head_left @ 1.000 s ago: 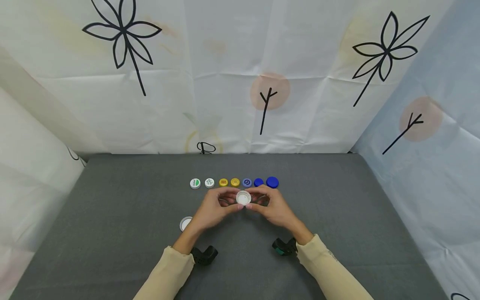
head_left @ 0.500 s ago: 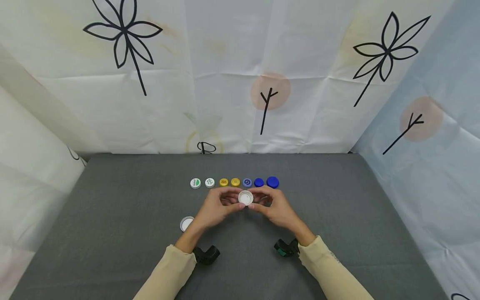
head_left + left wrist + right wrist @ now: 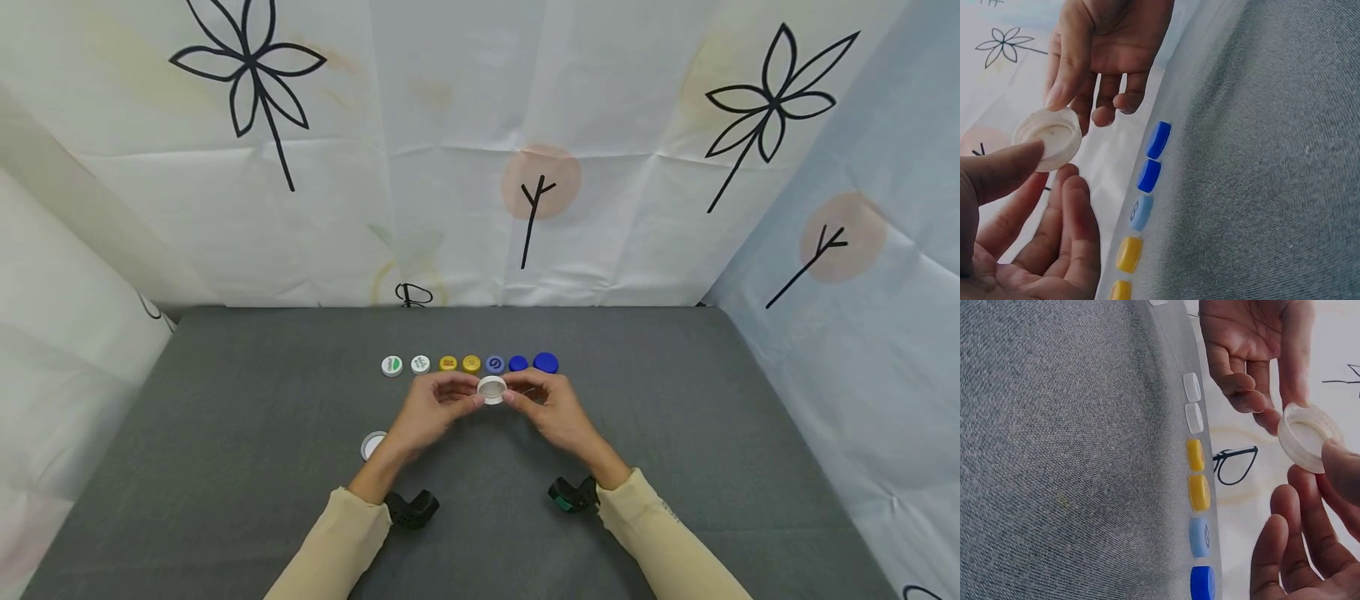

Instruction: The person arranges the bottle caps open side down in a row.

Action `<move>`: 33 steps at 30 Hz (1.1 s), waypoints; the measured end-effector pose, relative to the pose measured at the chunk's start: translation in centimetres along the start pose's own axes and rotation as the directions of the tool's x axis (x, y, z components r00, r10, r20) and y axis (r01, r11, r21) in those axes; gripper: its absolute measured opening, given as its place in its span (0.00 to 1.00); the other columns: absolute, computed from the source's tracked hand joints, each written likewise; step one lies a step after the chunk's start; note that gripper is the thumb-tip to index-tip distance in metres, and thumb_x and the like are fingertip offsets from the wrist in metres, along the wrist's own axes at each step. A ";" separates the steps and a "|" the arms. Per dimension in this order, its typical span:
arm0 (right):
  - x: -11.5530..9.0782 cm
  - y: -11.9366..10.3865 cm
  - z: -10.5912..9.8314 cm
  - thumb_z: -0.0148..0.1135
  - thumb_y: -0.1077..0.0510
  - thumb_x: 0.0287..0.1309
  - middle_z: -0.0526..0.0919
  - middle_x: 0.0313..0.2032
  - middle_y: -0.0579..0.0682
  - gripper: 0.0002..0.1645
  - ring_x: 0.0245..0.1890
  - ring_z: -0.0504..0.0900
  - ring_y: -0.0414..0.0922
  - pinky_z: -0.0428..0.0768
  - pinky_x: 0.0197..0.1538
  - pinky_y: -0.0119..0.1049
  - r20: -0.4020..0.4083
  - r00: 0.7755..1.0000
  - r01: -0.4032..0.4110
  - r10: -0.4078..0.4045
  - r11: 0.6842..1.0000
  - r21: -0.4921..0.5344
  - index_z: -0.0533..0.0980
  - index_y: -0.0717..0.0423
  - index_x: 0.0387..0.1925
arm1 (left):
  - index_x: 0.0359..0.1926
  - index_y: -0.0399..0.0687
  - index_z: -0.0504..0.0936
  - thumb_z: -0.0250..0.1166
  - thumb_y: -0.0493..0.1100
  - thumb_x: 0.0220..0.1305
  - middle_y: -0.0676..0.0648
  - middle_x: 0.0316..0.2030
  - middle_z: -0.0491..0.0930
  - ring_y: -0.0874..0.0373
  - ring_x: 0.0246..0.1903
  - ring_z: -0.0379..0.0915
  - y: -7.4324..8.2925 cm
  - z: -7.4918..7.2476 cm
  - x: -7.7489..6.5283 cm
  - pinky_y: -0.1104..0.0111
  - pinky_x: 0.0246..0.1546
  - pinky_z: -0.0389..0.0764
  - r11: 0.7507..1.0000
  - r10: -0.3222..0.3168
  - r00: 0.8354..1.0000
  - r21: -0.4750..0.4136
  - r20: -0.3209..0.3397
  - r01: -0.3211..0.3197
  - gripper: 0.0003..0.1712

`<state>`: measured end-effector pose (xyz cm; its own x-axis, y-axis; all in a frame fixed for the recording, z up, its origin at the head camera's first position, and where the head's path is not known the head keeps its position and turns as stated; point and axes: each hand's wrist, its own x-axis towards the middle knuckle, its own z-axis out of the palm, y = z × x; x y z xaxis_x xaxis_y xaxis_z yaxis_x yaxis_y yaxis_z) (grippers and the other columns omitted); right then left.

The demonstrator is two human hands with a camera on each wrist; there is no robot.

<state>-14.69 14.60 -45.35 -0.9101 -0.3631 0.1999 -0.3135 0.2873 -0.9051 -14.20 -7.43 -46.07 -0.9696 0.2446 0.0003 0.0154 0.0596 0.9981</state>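
Both hands meet over the middle of the table and hold one white bottle cap [image 3: 492,390] between them, its hollow side facing the person. My left hand [image 3: 431,412] pinches the cap's left edge with thumb and fingers. On the opposite edge, my right hand [image 3: 555,414] has its thumb and forefinger. The inside of the cap shows a smooth inner ring in the left wrist view, where the left thumb overlaps the rim. Another white cap [image 3: 371,444] lies hollow side up on the table, partly hidden behind the left wrist.
Beyond the hands runs a row of bottle caps: two white ones, including a green-marked cap [image 3: 392,366], two yellow, including one yellow cap [image 3: 471,364], a light blue cap [image 3: 494,365], and two dark blue, the larger blue cap [image 3: 546,362] at the right end. Grey cloth [image 3: 285,383] covers the table.
The held cap has shifted slightly right and away from the person, and has tilted so its opening looks flatter. Both hands moved with it, keeping their hold.
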 end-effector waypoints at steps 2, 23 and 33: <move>0.0 0.1 0.1 0.69 0.64 0.64 0.86 0.41 0.53 0.12 0.41 0.83 0.45 0.81 0.44 0.44 -0.015 0.999 0.029 -0.029 1.000 0.002 0.85 0.60 0.49 | 0.50 0.31 0.84 0.70 0.34 0.65 0.39 0.41 0.86 0.49 0.41 0.84 -0.1 -0.1 0.0 0.64 0.43 0.84 1.000 -0.022 1.000 -0.015 0.013 0.022 0.14; 0.0 0.2 0.2 0.70 0.70 0.59 0.84 0.42 0.55 0.18 0.40 0.83 0.49 0.83 0.43 0.46 0.033 0.993 0.112 -0.113 0.992 0.053 0.84 0.62 0.52 | 0.57 0.27 0.79 0.71 0.34 0.64 0.38 0.50 0.84 0.55 0.48 0.83 0.1 -0.7 0.0 0.66 0.49 0.81 0.978 -0.095 0.990 -0.178 0.102 0.113 0.23; 0.4 -0.1 0.3 0.75 0.65 0.55 0.83 0.45 0.51 0.24 0.44 0.81 0.55 0.81 0.46 0.48 0.090 0.995 0.048 -0.049 0.999 0.019 0.83 0.57 0.55 | 0.57 0.28 0.80 0.72 0.26 0.59 0.37 0.52 0.82 0.50 0.48 0.83 -0.3 -1.1 -0.2 0.65 0.47 0.83 0.979 0.031 0.992 -0.205 0.123 -0.005 0.24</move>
<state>-14.97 14.20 -45.28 -0.8652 -0.4554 0.2097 -0.3513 0.2523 -0.9017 -14.24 -8.52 -46.34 -0.9312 0.3637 0.0234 -0.0302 -0.1411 0.9895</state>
